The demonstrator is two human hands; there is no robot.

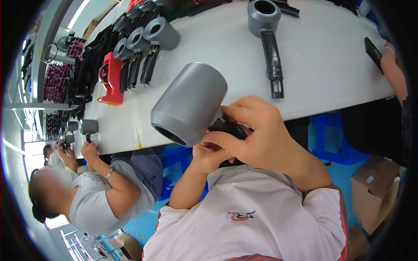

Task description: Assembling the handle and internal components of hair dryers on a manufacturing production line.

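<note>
Centre of frame: person holds a grey hair-dryer body [190,103] up off the worktop [331,65], barrel mouth tipped toward lower left. Right hand [257,139] is wrapped over the black handle section [228,127] just below the barrel, fingers curled closed round it. Left hand [211,154] sits under and behind, mostly hidden by the right; it looks pinched onto the handle too, but can't tell how firmly.

Upper centre, a second dryer [266,30] lies flat on the worktop w/ its bare black handle pointing down-frame, well apart from the hands. Upper left, a row of grey dryers [146,41] lies side by side, just right of a red jig [111,78]. Left edge: a co-worker in a grey shirt has a hand [89,152] at the worktop edge near more small grey units [87,127]. Another person's arm [394,71] shows at far right.

Risks, as a judgement: barrel is the heavy end and hangs out past the grip over the gap btw worktop and lap, so a loose pinch could let it swing or drop to the floor. Handle looks uncovered, maybe w/ exposed parts, so squeezing too hard or twisting could bend sth inside. Thumb sits close to the barrel/handle joint; could get nipped if parts snap together.
</note>
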